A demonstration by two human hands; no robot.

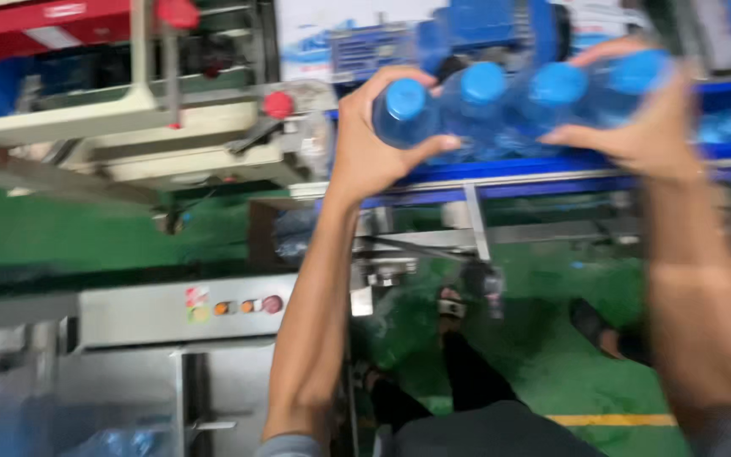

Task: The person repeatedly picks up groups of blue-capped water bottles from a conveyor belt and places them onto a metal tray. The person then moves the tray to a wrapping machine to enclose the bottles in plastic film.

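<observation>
**Row of bottles clamped between both hands**

Four blue-capped bottles (522, 106), side by side in one row, caps toward the camera. Long axis of the row: left to right across the view, level with the blue conveyor rail (568, 165) just behind and below. Each bottle's own axis roughly upright, tilted a little toward the viewer; blur too strong for more.

Left hand (374, 135) at the left end of the row: palm against the outermost bottle, thumb curled under its cap, fingers wrapped over the far side, closed in a firm clasp. Right hand (649, 123) at the right end: fingers spread and laid across the front of the last two bottles, thumb over the top, pressing inward. Row squeezed between the two palms, so neither hand nearer than the other; each at its own end, both touching. Middle bottles held only by pressure from the sides, no finger seen under them.

Whether resting on the rail or lifted just clear of it: cannot tell.

Below, green floor (86, 228) with a yellow line (611, 419), a steel cabinet (179, 313) with small coloured buttons to the left, a cream machine frame (129, 127) with red knobs at upper left. Sandalled feet (454, 305) near the middle.
</observation>
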